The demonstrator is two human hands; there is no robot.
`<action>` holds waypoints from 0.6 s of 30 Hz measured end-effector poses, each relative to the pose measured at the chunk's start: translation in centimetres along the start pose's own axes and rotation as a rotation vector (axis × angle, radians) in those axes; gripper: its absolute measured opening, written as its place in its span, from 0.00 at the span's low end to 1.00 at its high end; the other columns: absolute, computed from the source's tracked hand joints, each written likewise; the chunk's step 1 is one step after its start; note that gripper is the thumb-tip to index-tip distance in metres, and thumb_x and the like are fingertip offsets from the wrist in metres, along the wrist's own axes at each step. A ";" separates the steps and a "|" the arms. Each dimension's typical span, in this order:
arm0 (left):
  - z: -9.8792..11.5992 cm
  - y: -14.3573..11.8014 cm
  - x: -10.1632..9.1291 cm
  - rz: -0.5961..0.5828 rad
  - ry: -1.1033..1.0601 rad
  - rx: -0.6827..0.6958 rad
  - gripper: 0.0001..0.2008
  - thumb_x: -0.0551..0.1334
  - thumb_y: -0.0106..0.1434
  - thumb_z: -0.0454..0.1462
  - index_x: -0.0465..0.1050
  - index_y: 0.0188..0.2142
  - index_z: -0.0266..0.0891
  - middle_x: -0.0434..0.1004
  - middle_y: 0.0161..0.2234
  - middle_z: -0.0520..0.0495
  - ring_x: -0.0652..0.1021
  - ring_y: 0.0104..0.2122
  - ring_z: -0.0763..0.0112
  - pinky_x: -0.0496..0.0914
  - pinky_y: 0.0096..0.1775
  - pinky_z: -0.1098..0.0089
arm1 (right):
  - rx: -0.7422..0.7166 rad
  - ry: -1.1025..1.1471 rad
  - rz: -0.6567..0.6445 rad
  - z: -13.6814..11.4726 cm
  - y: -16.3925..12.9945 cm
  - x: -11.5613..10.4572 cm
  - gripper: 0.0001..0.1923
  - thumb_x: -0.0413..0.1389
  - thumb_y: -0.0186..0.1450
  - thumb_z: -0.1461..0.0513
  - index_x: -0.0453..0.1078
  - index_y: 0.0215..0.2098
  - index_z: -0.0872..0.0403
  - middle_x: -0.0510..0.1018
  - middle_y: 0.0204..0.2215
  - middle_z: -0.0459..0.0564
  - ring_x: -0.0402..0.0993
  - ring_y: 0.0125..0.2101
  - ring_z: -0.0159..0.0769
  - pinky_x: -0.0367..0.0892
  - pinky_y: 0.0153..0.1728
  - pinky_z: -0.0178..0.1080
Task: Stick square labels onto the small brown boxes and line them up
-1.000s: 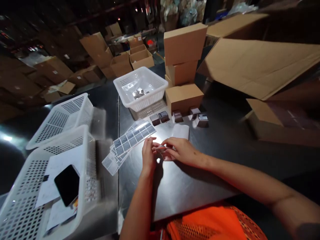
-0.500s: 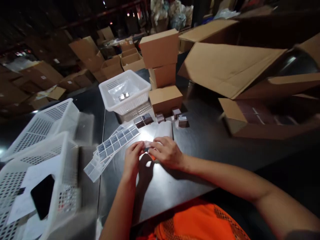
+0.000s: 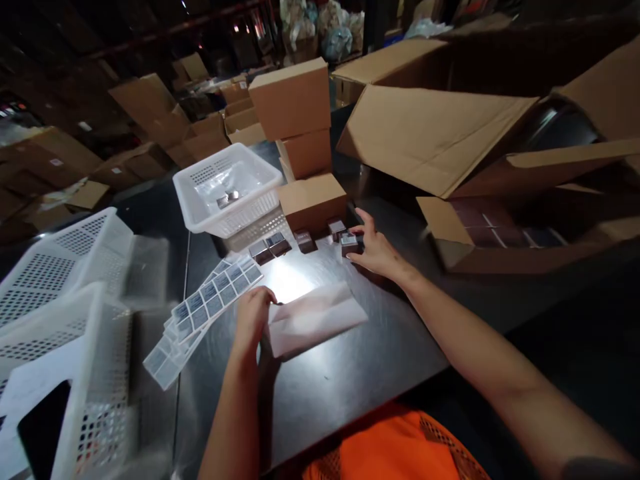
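1. From my feed, the right hand point(image 3: 376, 250) is closing on a small dark box point(image 3: 349, 244) toward the far edge of the desk point(image 3: 380, 360); fingers curl round it, but I can't tell if it's lifted.
2. The left hand point(image 3: 254, 317) pinches the end of a white backing sheet point(image 3: 313, 319) lying flat mid-desk; its fingertips are hidden.
3. Small dark boxes: I count five in a row before the brown cartons point(image 3: 305, 133); their print is unreadable.
4. The label sheets point(image 3: 213, 300) are fanned at the desk's left edge; the number in the stack is unclear.
5. White baskets: three. The far basket point(image 3: 227, 190) holds blurry silver items; the near two are cut off at left.
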State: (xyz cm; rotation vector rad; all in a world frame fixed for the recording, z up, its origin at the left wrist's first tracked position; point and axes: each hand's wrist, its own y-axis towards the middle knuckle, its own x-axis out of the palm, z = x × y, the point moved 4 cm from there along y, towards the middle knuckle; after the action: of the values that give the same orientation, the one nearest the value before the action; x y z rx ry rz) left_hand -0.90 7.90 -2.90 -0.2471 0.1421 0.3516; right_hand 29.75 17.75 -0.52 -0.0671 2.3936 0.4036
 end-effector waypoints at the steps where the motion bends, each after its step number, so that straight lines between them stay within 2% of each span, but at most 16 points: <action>1: -0.2 -0.7 1.1 -0.063 0.003 -0.016 0.07 0.61 0.47 0.38 0.70 0.17 0.38 0.67 0.16 0.51 0.68 0.19 0.72 0.60 0.23 0.73 | 0.002 0.003 0.013 0.2 -0.3 0.1 0.53 0.63 0.53 0.66 0.41 0.70 0.55 0.79 0.46 0.56 0.79 0.42 0.50 0.73 0.47 0.50; 2: -0.4 -1.4 2.1 -0.120 0.004 -0.033 0.06 0.62 0.48 0.38 0.72 0.19 0.38 0.70 0.16 0.50 0.71 0.20 0.70 0.62 0.25 0.72 | -0.018 0.016 0.050 -0.1 -0.8 0.2 0.51 0.63 0.53 0.66 0.42 0.69 0.53 0.79 0.45 0.54 0.79 0.41 0.48 0.73 0.46 0.49; 4: -0.7 -2.9 3.6 -0.204 -0.001 -0.059 0.08 0.66 0.49 0.39 0.78 0.27 0.37 0.75 0.20 0.48 0.77 0.25 0.65 0.67 0.29 0.70 | -0.192 0.069 0.176 -1.7 -2.1 0.2 0.46 0.61 0.56 0.68 0.44 0.67 0.51 0.79 0.43 0.52 0.79 0.41 0.46 0.74 0.44 0.48; 7: -0.4 -4.4 4.5 -0.273 -0.070 -0.052 0.26 0.73 0.47 0.42 0.77 0.47 0.37 0.81 0.32 0.44 0.82 0.39 0.58 0.71 0.36 0.69 | -0.593 0.166 0.309 -5.3 -4.7 1.1 0.35 0.58 0.62 0.69 0.50 0.62 0.45 0.77 0.43 0.51 0.78 0.43 0.44 0.74 0.45 0.48; 9: 0.1 -4.8 4.5 -0.304 -0.134 -0.043 0.38 0.76 0.43 0.42 0.73 0.55 0.40 0.82 0.40 0.43 0.82 0.39 0.58 0.70 0.32 0.71 | -0.748 0.193 0.266 -7.2 -6.1 2.4 0.27 0.57 0.64 0.68 0.56 0.57 0.42 0.77 0.42 0.49 0.78 0.43 0.43 0.75 0.43 0.47; 10: 0.3 -4.9 4.5 -0.309 -0.157 -0.035 0.41 0.77 0.41 0.41 0.72 0.56 0.41 0.81 0.43 0.43 0.82 0.38 0.59 0.69 0.30 0.72 | -0.798 0.201 0.232 -7.9 -6.6 3.0 0.23 0.56 0.64 0.68 0.59 0.53 0.42 0.78 0.41 0.48 0.78 0.42 0.42 0.75 0.41 0.45; 13: 1.0 -4.8 3.9 -0.264 -0.147 0.031 0.36 0.78 0.38 0.38 0.76 0.50 0.40 0.81 0.43 0.44 0.81 0.36 0.63 0.69 0.30 0.73 | -0.942 0.226 0.145 -9.2 -7.9 3.9 0.17 0.54 0.66 0.70 0.62 0.48 0.44 0.78 0.38 0.47 0.78 0.42 0.39 0.76 0.39 0.41; 15: 1.3 -4.7 3.5 -0.207 -0.102 0.096 0.31 0.78 0.40 0.37 0.78 0.46 0.39 0.82 0.42 0.45 0.80 0.38 0.64 0.69 0.31 0.74 | -0.954 0.258 0.080 -9.5 -8.1 3.5 0.18 0.56 0.66 0.68 0.62 0.50 0.44 0.77 0.43 0.49 0.77 0.45 0.39 0.77 0.42 0.42; 16: 1.5 -4.7 3.3 -0.178 -0.076 0.123 0.29 0.77 0.40 0.36 0.79 0.46 0.40 0.82 0.41 0.45 0.79 0.37 0.65 0.68 0.30 0.75 | -0.902 0.287 0.045 -9.4 -8.1 3.0 0.19 0.59 0.66 0.66 0.62 0.52 0.44 0.75 0.47 0.52 0.75 0.48 0.41 0.77 0.44 0.45; 18: 1.6 -4.7 3.1 -0.134 -0.036 0.158 0.29 0.77 0.41 0.36 0.79 0.46 0.42 0.82 0.41 0.47 0.77 0.32 0.71 0.65 0.27 0.77 | -0.711 0.405 -0.006 -9.0 -7.6 1.8 0.22 0.65 0.64 0.61 0.63 0.52 0.43 0.71 0.54 0.55 0.72 0.54 0.46 0.75 0.50 0.51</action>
State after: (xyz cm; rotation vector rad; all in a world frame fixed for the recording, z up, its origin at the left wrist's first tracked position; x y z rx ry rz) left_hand 3.82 5.03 -0.94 -0.0935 0.1163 0.2099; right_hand 23.83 7.89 2.63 -0.5161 2.5059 1.3247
